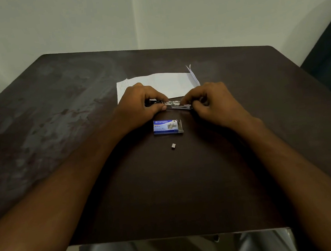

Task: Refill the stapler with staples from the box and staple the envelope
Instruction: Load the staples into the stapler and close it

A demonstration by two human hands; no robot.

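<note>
A small metal stapler (175, 104) lies across the middle of the dark table, mostly covered by both hands. My left hand (142, 105) grips its left, dark end. My right hand (213, 102) pinches its shiny right end. Just behind the hands lies a white envelope (166, 83) with its flap raised at the right. A blue staple box (166, 126), its right end flap open, rests in front of the stapler. One short strip of staples (173, 145) lies loose nearer to me.
The dark brown table (77, 114) has worn pale patches on its left half. Its near edge runs just above my lap. A dark seat (329, 57) stands past the right corner. A plain wall is behind.
</note>
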